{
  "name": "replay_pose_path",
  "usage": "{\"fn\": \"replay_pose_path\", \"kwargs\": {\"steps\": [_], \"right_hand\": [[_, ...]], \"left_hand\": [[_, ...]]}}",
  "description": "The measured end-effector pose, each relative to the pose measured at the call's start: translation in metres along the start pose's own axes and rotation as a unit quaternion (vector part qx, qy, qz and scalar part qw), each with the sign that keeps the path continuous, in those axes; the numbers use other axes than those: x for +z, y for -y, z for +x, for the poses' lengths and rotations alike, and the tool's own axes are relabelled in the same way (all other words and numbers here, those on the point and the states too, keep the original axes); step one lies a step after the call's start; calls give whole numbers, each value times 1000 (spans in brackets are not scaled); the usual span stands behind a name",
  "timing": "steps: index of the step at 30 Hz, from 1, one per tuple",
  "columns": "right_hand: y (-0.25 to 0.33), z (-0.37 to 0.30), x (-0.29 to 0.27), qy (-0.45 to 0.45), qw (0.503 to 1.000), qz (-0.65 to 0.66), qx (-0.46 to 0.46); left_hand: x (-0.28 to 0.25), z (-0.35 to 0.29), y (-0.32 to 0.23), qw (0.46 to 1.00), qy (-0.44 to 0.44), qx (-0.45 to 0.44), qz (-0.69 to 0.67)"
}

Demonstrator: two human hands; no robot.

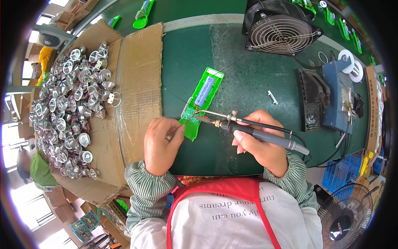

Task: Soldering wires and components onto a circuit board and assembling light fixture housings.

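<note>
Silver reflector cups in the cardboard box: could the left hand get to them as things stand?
Probably yes. The left hand rests beside the cardboard box, whose top is open, and the reflector cups lie heaped and uncovered. However, its fingers are pinching something at the green housing, so it isn't free.

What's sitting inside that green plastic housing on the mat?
The green plastic housing holds a blue cylindrical battery in its upper part and a small circuit board near the lower end. The left hand and the soldering iron's tip cover part of the board.
</note>
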State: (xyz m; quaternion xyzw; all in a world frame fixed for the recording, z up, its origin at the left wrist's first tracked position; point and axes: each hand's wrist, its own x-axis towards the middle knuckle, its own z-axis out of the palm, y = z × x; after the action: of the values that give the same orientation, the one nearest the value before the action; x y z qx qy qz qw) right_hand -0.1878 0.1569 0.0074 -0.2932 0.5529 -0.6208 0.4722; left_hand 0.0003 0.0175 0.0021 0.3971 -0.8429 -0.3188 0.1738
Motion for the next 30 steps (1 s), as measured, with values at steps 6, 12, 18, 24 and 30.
{"fn": "replay_pose_path", "kwargs": {"steps": [6, 12, 18, 24, 30], "right_hand": [[-2, 2, 2, 17, 998, -46, -33], [-3, 5, 7, -3, 1000, 3, 10], [-5, 8, 5, 2, 1000, 7, 18], [-7, 9, 3, 6, 999, 3, 31], [-8, 9, 6, 12, 1000, 9, 17]], "left_hand": [[0, -2, -2, 997, -19, -13, -74], [6, 4, 5, 1000, -24, 3, -14], [5, 5, 2, 1000, -12, -2, -5], [7, 4, 0, 1000, -10, -6, -8], [7, 3, 4, 1000, -23, 16, -6]]}}
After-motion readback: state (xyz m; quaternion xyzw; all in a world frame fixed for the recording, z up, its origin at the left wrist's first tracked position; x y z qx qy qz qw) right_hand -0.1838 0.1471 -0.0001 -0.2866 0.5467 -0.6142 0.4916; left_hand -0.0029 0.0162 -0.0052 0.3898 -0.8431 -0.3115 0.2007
